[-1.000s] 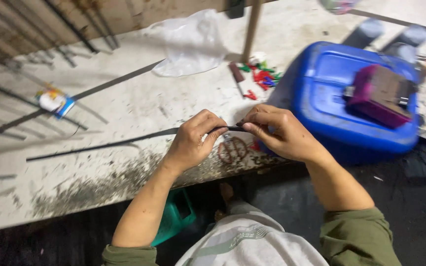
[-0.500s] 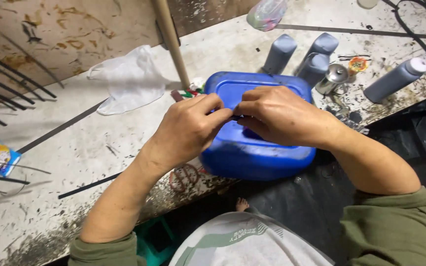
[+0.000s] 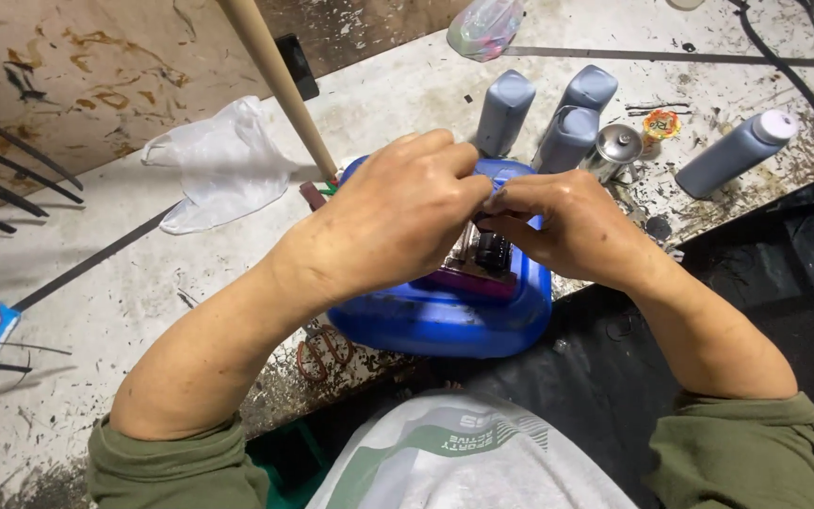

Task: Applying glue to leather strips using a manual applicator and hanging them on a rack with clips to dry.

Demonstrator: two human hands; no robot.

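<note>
Over the blue plastic container at the bench's front edge, both hands meet fingertip to fingertip. Left hand is curled, fingers bunched w/ thumb pinched in toward the right; right hand likewise closed in a pinch. Whatever sits btwn the fingertips is too small/hidden to tell. Just below the pinch, on top of the container, rests a purple-edged device w/ a dark cylindrical part showing; can't tell if the fingers touch it. Behind the container stand three grey bottles close together, a fourth grey bottle w/ white cap lies tilted off to the right, and a small metal can sits btwn them. Wooden stick slants up from near the container's back left. White plastic bag lies crumpled left of it on the stained worktop; thin dark rods lie at far left.
</note>
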